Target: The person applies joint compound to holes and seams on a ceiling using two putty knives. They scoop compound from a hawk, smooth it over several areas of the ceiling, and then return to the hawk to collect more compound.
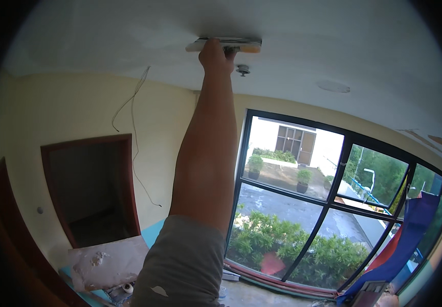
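At the pale ceiling, flat tool

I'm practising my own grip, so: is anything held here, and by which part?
Yes: the left hand holds a long flat tool up at the ceiling, gripped from below, slightly left of its middle; the hand hides whether it has a handle.

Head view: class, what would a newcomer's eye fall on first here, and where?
Probably the raised arm mid-picture, one of the hands gripping a flat tool up at the ceiling. Then the large dark-framed window at right, and loose wires hanging at left, near the dark doorway.
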Demonstrator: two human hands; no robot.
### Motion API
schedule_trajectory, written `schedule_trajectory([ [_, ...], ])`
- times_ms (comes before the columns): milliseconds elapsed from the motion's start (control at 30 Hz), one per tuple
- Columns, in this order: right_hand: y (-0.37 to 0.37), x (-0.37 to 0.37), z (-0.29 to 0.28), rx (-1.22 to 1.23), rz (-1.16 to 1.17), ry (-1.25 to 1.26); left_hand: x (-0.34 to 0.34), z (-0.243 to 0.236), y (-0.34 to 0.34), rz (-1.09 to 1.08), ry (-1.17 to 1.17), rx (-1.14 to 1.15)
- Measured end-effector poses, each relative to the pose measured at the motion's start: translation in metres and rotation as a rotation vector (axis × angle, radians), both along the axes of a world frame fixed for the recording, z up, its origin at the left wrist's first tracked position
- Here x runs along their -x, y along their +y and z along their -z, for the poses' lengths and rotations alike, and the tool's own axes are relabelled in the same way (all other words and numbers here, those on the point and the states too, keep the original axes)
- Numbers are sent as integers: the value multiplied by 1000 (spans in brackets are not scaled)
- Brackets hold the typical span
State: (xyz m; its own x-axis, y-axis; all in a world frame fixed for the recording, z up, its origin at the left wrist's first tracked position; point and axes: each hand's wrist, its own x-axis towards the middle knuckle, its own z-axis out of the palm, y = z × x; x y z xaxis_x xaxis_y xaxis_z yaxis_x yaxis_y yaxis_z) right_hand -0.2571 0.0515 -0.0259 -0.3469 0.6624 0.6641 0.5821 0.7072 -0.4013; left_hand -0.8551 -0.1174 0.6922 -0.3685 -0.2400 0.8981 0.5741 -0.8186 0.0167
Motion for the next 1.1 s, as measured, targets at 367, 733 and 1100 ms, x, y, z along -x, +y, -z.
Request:
schedule_trajectory([
  [367, 29, 18, -18, -2, -124, 26, -146, -6, -144, 423, -89, -273],
  [733, 77, 27, -1, -98, -176, -70, -240, 10, -280, 1, 360, -217],
  [1100, 55, 30, -15, 10, -159, -60, -175, 60, -156, -1174, -276, -500],
])
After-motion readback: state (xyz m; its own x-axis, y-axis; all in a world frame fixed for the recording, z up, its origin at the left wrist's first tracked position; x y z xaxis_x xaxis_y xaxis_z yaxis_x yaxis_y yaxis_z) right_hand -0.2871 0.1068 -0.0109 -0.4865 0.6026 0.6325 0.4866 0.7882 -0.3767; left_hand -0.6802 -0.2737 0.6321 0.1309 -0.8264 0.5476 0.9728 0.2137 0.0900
